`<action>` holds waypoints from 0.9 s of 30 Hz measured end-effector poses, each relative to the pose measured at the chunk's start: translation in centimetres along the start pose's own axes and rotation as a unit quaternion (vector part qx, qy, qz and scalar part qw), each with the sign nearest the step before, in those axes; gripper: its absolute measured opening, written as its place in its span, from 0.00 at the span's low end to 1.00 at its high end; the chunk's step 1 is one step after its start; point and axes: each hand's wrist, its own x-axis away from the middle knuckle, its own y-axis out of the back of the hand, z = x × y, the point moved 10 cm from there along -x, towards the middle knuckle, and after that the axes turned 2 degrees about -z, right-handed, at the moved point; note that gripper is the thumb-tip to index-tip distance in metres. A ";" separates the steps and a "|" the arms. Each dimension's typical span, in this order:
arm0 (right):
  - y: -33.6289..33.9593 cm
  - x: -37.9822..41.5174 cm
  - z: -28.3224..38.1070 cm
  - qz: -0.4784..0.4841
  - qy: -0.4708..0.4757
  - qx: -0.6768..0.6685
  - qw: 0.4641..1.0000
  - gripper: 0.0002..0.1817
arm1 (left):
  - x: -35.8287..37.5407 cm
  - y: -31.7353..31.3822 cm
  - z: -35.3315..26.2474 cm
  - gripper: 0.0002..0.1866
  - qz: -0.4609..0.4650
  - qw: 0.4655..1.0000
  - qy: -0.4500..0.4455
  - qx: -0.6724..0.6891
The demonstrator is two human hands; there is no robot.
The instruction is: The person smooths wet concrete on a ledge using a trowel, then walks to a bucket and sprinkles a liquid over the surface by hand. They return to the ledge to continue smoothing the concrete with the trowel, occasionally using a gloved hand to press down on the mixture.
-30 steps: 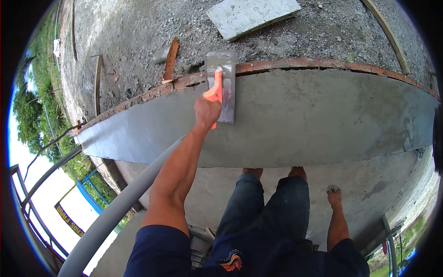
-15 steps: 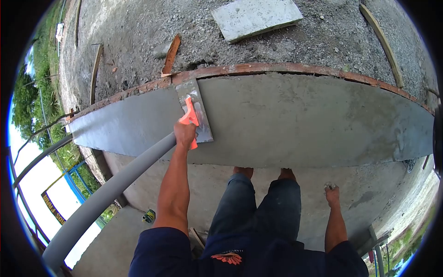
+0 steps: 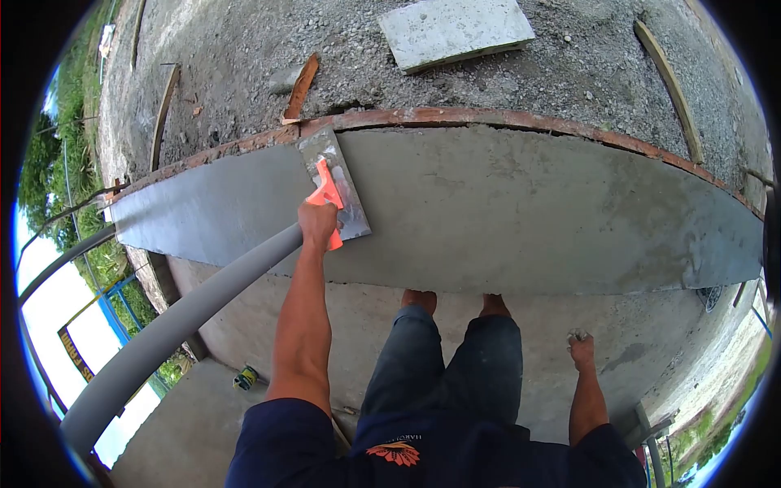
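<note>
My left hand (image 3: 319,221) is closed around the orange handle of a rectangular plastering trowel (image 3: 351,203). The trowel's metal blade lies against a strip of smooth, wet grey cement (image 3: 504,207), its far end close to the reddish wooden edge board (image 3: 439,116). Off to the right, my right hand (image 3: 582,353) hangs closed over the concrete floor, away from the cement strip. A small greyish lump (image 3: 578,334) shows at its fingers; its kind cannot be made out.
A thick grey pipe (image 3: 179,329) slants up from the lower left to near my left wrist. Beyond the board lie gravel (image 3: 569,89), a concrete block (image 3: 455,32) and wooden pieces (image 3: 669,89). A tape measure (image 3: 245,377) sits on the floor (image 3: 244,305).
The trowel and my left hand have shifted slightly up and left in the view, while the view itself moved a little. My right hand remains closed at the right.
</note>
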 end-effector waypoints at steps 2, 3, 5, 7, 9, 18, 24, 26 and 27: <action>-0.8 -0.3 -0.7 0.021 -0.005 0.010 1.000 0.09 | 1.3 -2.4 -0.7 0.07 0.028 0.999 -0.032 -0.030; -1.0 -0.6 -0.9 0.025 -0.003 0.026 0.999 0.09 | 2.6 -5.1 -1.7 0.08 0.045 0.992 -0.096 -0.069; -2.1 -0.9 -1.2 0.039 0.006 0.055 0.998 0.10 | 6.8 -10.4 -5.0 0.12 0.079 0.964 -0.206 -0.147; -2.7 -0.2 0.6 0.033 0.024 0.028 0.999 0.06 | 8.9 -12.7 -5.8 0.15 0.143 0.969 -0.166 -0.113; -2.4 0.2 1.6 0.025 0.027 0.013 0.999 0.06 | 9.3 -9.4 -6.4 0.13 0.081 0.980 -0.166 -0.072; -0.5 -0.2 1.1 0.008 0.001 0.028 1.000 0.09 | -3.0 1.8 6.3 0.05 -0.134 0.971 0.104 0.167; -2.3 -1.1 1.1 0.037 0.023 0.033 0.999 0.08 | 2.3 -4.4 -2.1 0.07 0.014 0.998 0.007 0.064; -2.9 -1.7 0.9 0.047 0.034 0.040 0.997 0.07 | 4.2 -9.7 -3.3 0.11 0.083 0.994 -0.049 -0.044; -3.2 -1.6 1.0 0.045 0.035 0.039 0.998 0.07 | 6.0 -12.2 -4.9 0.12 0.099 0.987 -0.096 -0.079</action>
